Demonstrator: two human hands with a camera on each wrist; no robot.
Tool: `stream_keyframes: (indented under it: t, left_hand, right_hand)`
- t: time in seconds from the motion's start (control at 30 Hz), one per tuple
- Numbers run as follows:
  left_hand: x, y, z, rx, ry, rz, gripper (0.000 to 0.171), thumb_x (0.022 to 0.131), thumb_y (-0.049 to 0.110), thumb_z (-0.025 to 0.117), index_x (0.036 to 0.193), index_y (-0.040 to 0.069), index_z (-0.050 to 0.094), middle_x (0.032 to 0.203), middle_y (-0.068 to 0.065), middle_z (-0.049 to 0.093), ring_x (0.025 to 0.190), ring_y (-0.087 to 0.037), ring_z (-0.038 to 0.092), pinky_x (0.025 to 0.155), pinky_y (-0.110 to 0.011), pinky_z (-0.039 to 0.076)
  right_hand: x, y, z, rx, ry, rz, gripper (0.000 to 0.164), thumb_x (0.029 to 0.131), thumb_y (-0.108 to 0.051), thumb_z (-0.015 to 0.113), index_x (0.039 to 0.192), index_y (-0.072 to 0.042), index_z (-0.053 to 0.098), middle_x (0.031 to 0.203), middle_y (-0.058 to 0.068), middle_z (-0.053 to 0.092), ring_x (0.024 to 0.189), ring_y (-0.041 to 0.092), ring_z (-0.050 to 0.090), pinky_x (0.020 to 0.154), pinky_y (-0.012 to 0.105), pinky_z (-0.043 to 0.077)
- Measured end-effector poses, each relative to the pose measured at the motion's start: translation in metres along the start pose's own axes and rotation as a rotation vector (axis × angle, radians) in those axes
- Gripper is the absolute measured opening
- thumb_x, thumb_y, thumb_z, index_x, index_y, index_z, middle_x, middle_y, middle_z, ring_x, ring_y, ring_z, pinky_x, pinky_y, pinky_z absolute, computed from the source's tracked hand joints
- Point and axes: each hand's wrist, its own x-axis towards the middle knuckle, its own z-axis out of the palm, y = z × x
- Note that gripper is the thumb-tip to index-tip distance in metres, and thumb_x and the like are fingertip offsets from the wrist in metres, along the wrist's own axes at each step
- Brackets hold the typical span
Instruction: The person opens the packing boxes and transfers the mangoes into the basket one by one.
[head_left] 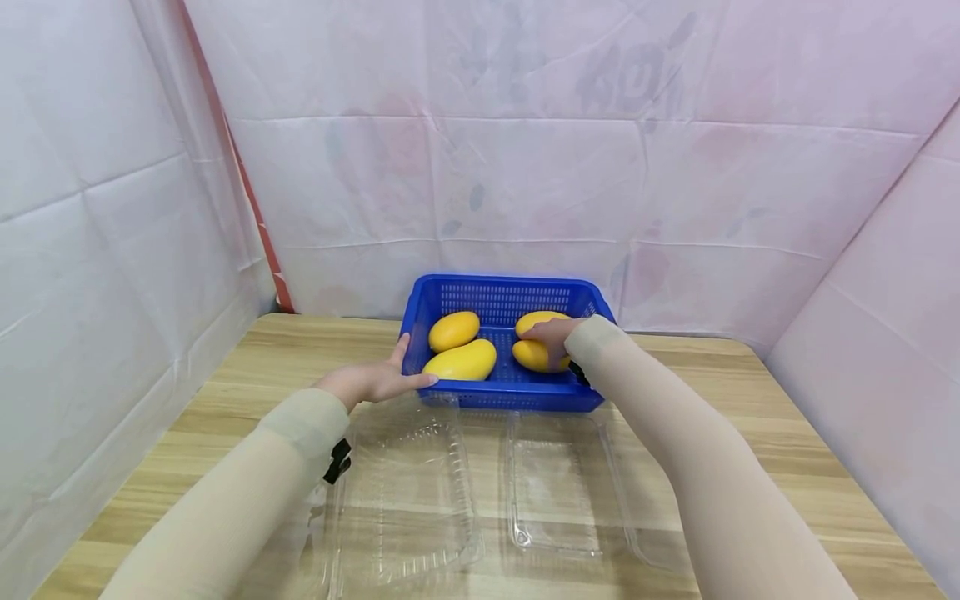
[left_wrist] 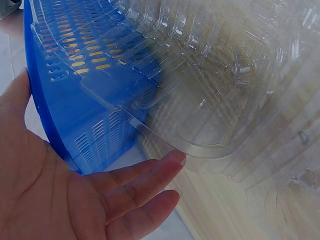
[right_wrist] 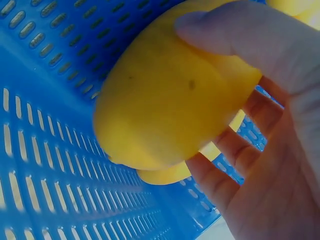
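Note:
Inside a blue perforated plastic basket (head_left: 510, 398) lie several yellow mangoes. My right hand (head_left: 553, 337) reaches into the basket's right half and grips a mango (right_wrist: 150, 100), thumb on one side and fingers round the other. Behind that fruit, another mango (right_wrist: 162, 176) partly shows in the right wrist view. At the left side are a smaller mango (head_left: 454, 331) and a larger curved one (head_left: 463, 361). My left hand (head_left: 372, 381) is at the basket's front left corner, fingers extended, thumb and fingers spread about the rim.
Two clear plastic clamshell boxes, a left one (head_left: 420, 492) and a right one (head_left: 557, 492), lie opened on the wood-grain table (head_left: 757, 392) in front of the basket. White sheeting (head_left: 525, 183) closes off the back and both sides.

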Motion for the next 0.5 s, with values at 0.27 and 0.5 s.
stream_keyframes:
  t: [0.27, 0.5]
  left_hand:
    - [0.001, 0.000, 0.000, -0.017, 0.001, 0.006, 0.099, 0.089, 0.063, 0.040, 0.143, 0.015, -0.028, 0.152, -0.022, -0.006, 0.133, -0.043, 0.021, 0.104, -0.057, 0.022]
    - [-0.001, -0.001, -0.002, -0.017, -0.006, -0.008, 0.100, 0.089, 0.064, 0.041, 0.143, 0.017, -0.028, 0.153, -0.022, -0.004, 0.133, -0.044, 0.022, 0.103, -0.058, 0.023]
  right_hand:
    - [0.000, 0.005, -0.005, 0.057, -0.019, 0.002, 0.078, 0.076, -0.015, 0.077, 0.144, -0.018, 0.038, 0.144, 0.008, 0.038, 0.130, 0.031, 0.032, 0.104, 0.053, 0.026]
    - [-0.004, 0.002, -0.012, 0.101, -0.004, 0.035, 0.071, 0.079, -0.011, 0.074, 0.141, -0.013, 0.041, 0.141, 0.011, 0.041, 0.130, 0.031, 0.033, 0.104, 0.050, 0.028]
